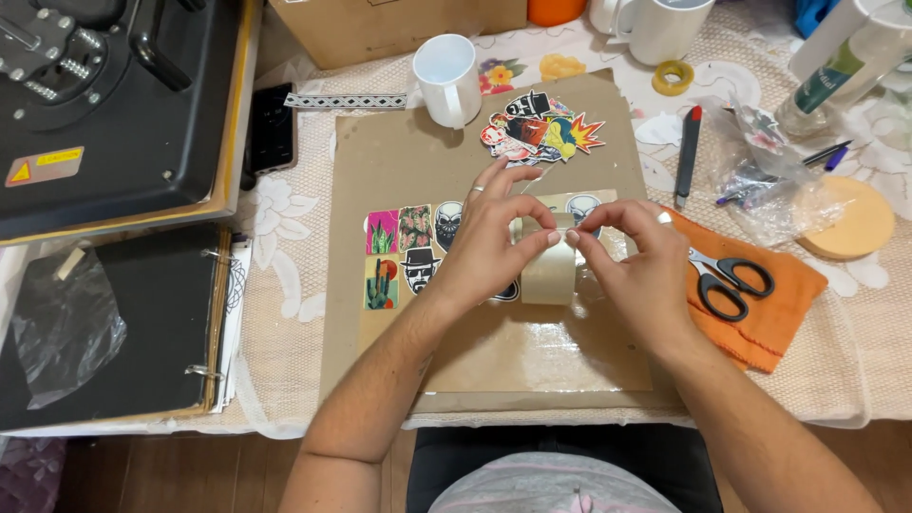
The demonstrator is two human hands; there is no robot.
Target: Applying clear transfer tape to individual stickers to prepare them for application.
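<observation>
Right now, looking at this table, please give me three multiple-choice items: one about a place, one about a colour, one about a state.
1. Where do the scissors lie?
A. on the orange cloth
B. in the white mug
C. on the black binder

2. What colour is the small tape ring at the back?
A. blue
B. yellow
C. black

3. What do the left hand and right hand do?
A. rest flat
B. hold the scissors
C. hold a clear tape roll together

Answers: 1 A, the black handles rest on the cloth; 2 B, the ring is yellow; 3 C, the fingers of both pinch the roll's top.
</observation>
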